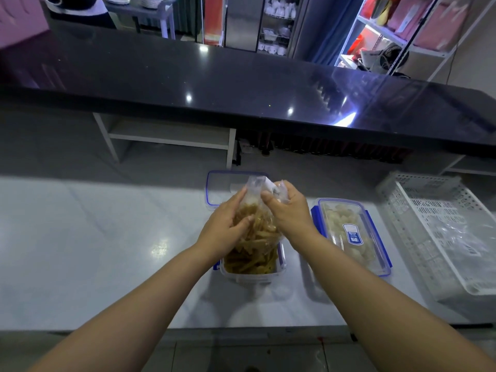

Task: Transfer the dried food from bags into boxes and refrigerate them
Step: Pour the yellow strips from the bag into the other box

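Bag [259, 228] of clear plastic, packed with yellow-brown dried sticks [248, 261], is held upright in both hands over an open box [252, 277] on the pale worktop [94, 237]. Its lower end sits inside the box, and sticks fill the box close to the rim. Whether the bag's mouth points down or up is hard to judge, since the plastic blurs against the sticks.

The left hand [224, 228] grips the bag's left side, its fingers [238, 196] together along the far face and the thumb pressed into the near face, curled round the bulge of food. The right hand [289, 214] pinches the crumpled upper end of the bag, thumb against the bent fingers, with loose plastic standing up between the two hands.

Just behind the bag lies a clear lid [221, 183] with a blue edge, flat on the worktop. To the right of the open box, near but apart from it, stands a second box [349, 237] with its lid clipped on by blue latches, a blue label on top and pale food inside. Further right is a white slotted basket [434, 205] with crumpled clear plastic [456, 233] in it. A glossy black counter [214, 81] runs across behind the worktop.
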{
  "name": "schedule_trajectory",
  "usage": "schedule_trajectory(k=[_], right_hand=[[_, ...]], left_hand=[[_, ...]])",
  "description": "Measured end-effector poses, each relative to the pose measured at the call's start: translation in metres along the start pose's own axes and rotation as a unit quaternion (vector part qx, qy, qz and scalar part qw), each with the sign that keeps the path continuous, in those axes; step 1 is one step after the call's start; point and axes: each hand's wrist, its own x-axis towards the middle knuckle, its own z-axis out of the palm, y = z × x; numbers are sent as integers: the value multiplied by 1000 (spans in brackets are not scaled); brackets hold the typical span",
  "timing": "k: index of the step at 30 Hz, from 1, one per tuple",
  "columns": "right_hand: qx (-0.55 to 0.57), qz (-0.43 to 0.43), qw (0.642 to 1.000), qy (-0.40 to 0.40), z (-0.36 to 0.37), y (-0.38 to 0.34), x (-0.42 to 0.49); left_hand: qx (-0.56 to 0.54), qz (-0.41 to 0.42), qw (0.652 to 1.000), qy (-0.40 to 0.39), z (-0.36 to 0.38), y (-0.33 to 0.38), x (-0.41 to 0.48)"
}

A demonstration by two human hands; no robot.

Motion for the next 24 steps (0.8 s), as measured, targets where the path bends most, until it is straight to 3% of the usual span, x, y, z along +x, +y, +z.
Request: schedule_trajectory(k=[4,10,16,21,24], right_hand=[[-17,38,999,-23,-4,25,-11],[7,44,999,-22,0,41,-27],[-5,-6,1000,-25,1,57,-56],[-173,-48,983,-39,8,61,-46],[-197,-57,979,-13,15,61,-33]], left_hand=[[26,-4,1000,-3,5,-9,-1],[-201,-62,976,51,12,-16,-14],[-263,-82,956,103,14,-14,-18],[-285,-95,947,109,20,-13,-14],[-273,-92,948,133,22,-17,-13]])
